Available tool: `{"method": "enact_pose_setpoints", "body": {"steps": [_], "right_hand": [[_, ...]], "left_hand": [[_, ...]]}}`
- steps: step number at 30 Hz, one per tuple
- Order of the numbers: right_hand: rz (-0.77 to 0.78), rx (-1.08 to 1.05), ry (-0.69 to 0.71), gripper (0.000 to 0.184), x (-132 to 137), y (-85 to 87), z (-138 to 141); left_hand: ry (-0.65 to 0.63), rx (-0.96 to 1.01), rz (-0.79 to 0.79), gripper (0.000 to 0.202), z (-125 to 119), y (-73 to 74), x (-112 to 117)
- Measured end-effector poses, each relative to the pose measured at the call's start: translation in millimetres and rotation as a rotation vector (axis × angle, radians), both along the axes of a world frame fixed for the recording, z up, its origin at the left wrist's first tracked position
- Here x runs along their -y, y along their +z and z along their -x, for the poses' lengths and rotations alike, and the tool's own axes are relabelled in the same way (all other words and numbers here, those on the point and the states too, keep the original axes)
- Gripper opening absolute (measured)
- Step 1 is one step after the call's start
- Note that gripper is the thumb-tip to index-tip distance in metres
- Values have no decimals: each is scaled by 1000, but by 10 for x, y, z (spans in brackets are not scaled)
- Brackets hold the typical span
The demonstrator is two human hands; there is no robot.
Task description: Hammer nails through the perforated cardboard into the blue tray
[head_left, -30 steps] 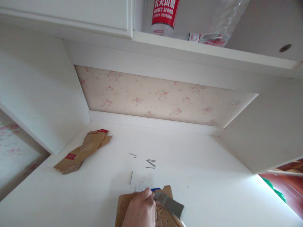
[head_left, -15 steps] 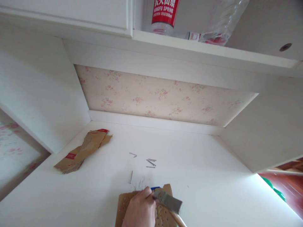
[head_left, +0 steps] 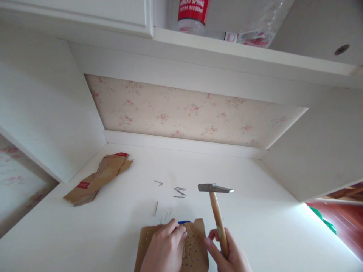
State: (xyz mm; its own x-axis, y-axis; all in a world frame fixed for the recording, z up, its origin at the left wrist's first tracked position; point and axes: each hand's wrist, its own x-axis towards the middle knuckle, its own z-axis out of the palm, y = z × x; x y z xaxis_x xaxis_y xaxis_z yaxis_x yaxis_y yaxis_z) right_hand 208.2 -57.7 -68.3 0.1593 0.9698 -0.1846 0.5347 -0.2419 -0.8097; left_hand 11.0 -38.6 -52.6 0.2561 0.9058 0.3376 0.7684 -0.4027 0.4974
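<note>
My right hand (head_left: 227, 249) grips the wooden handle of a hammer (head_left: 218, 215), its metal head raised above the table and away from my left hand. My left hand (head_left: 167, 245) rests on a piece of brown cardboard (head_left: 195, 249) full of small holes, thumb and fingers pinched together. What sits in that pinch is too small and hidden to make out. Under the cardboard's far edge a bit of something blue (head_left: 184, 222) shows. Beyond it on the white tabletop lie several loose nails (head_left: 179, 192), with a single nail (head_left: 156, 209) nearer the cardboard.
A torn strip of brown cardboard (head_left: 99, 179) lies at the left of the white tabletop (head_left: 255, 226). White side panels stand left and right. Overhead, a shelf (head_left: 241, 53) holds a red-labelled plastic bottle (head_left: 193, 15) and other clear plastic. Something green (head_left: 323, 220) shows beyond the right edge.
The hammer has gone from low beside my left fingertips to raised up and to the right. My right hand has come into view. My left hand stays pinched on the cardboard.
</note>
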Motion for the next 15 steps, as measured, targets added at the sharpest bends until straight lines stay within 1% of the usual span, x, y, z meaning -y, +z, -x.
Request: {"method": "enact_pose_setpoints", "body": {"steps": [3, 7, 11, 15], "right_hand": [[-21, 5, 37, 40, -58, -53, 45], [-5, -78, 49, 44, -47, -152, 66], [-8, -159, 41, 45, -16, -224, 87], [-16, -162, 61, 43, -12, -229, 94]], "left_hand": [[-7, -10, 37, 26, 32, 7, 14], [-19, -36, 45, 24, 83, 19, 42], [-39, -33, 8, 22, 133, 35, 77], [-22, -67, -67, 25, 254, 74, 111]]}}
